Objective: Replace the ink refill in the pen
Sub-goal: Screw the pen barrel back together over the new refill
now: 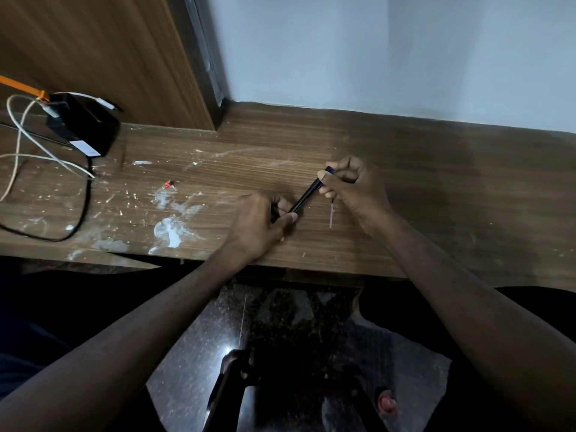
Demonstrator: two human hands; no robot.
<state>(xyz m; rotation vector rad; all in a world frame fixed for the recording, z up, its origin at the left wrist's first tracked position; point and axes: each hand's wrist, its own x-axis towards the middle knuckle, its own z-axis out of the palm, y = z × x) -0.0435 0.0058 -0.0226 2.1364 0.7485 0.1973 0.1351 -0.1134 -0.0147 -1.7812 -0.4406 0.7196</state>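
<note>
A slim black pen [307, 194] runs diagonally just above the wooden desk [436, 188], held at both ends. My left hand [260, 226] is closed around its lower end, with the thumb pressed along the barrel. My right hand [355, 185] pinches the upper end, where a purple tip shows between the fingers. A thin pale ink refill [331, 215] hangs down below my right hand's fingers, close to the desk; whether it rests on the desk or is held, I cannot tell.
White paint smears [168, 232] and a small red scrap [168, 183] mark the desk to the left. At the far left sit a black adapter box [84, 123] and tangled white and black cables [37, 160]. A wooden panel and a white wall stand behind.
</note>
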